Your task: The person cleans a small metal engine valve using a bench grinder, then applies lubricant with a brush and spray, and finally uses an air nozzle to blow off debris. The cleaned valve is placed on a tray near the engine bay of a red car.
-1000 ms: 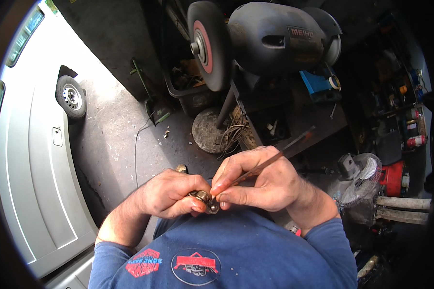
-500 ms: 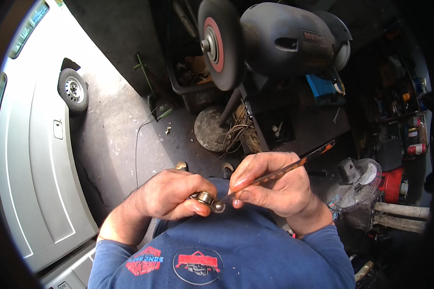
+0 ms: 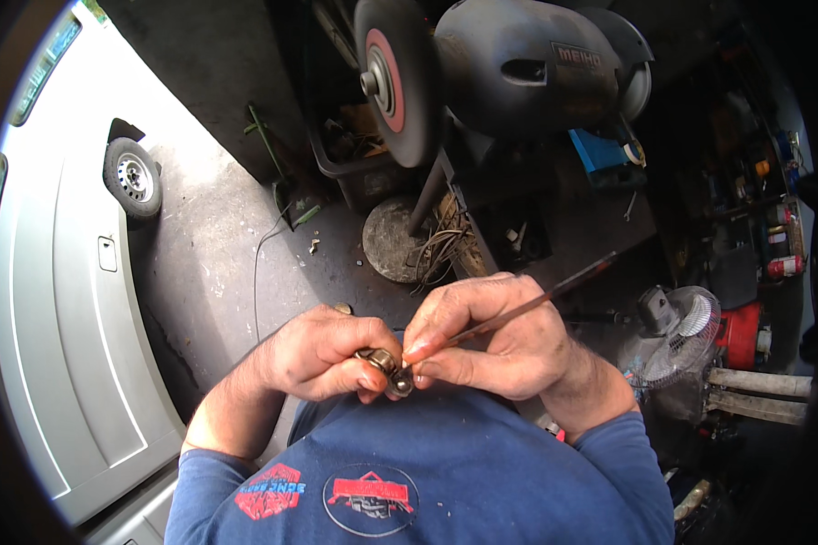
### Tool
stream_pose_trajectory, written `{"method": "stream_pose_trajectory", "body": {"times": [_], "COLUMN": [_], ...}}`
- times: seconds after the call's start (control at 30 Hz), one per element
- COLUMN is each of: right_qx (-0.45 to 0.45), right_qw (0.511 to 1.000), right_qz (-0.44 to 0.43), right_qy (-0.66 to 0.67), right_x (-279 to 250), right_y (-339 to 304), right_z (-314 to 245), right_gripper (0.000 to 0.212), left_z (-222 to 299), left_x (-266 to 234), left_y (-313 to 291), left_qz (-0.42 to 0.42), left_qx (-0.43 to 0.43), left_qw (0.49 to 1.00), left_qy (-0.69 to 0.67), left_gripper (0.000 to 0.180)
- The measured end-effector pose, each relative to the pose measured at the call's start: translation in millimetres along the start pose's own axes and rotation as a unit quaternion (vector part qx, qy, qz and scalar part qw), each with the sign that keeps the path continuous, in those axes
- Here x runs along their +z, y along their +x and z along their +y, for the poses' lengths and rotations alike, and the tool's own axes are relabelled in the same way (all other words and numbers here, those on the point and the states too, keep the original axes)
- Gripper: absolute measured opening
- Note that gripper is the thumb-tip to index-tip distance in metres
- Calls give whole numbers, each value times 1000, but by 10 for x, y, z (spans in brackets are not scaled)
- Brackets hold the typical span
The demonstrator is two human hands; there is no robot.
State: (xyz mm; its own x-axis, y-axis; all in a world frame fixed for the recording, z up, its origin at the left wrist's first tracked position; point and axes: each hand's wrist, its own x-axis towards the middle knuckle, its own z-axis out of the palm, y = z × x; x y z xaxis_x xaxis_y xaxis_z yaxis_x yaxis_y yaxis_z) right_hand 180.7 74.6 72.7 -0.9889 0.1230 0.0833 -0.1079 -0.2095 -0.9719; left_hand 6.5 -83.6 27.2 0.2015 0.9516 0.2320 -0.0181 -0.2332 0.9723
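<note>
Close in front of my dark blue shirt, my left hand (image 3: 311,354) is closed around a small shiny metal part (image 3: 379,360) with a ring-shaped piece and a rounded end. Only that end sticks out past the thumb and forefinger; the rest lies hidden in the fist. Pinched between thumb and fingers, a long thin dark strip (image 3: 568,289) runs up to the right out of my right hand (image 3: 509,350). Its lower tip meets the metal part's rounded end, though the fingertips partly cover the contact.
Ahead stands a bench grinder (image 3: 532,68) with a large dark wheel (image 3: 400,86). A black bin (image 3: 368,186) sits beneath it, beside a round stand base (image 3: 395,241). To the right is a fan (image 3: 686,336); to the left, a pale vehicle (image 3: 59,318).
My right hand has shifted left, bringing the strip's tip further onto the metal part. The strip has turned, showing its edge rather than its orange-marked flat side. My left hand stays nearly in place.
</note>
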Motion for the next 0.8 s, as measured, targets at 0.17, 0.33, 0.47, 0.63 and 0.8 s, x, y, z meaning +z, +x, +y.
{"method": "stream_pose_trajectory", "body": {"times": [0.17,0.33,0.47,0.63,0.8], "right_qx": [2,-83,-36,43,4], "right_qw": [993,979,997,992,994], "right_qz": [-97,-185,36,102,103], "right_qy": [61,-24,53,53,-21], "right_x": [-94,-179,-87,45,78], "right_y": [148,183,42,-64,-56], "right_z": [32,-67,-102,-115,-111], "right_gripper": [7,10,11,12,13], "left_z": [-64,-53,24,39,46], "left_x": [-14,-78,-38,9,23], "left_y": [83,87,-25,-45,-32], "left_qz": [-62,-17,56,92,104], "left_qx": [2,-27,9,33,43], "left_qw": [994,998,996,984,979], "left_qy": [-88,-54,62,147,171], "left_gripper": [32,25,28,39,45]}}
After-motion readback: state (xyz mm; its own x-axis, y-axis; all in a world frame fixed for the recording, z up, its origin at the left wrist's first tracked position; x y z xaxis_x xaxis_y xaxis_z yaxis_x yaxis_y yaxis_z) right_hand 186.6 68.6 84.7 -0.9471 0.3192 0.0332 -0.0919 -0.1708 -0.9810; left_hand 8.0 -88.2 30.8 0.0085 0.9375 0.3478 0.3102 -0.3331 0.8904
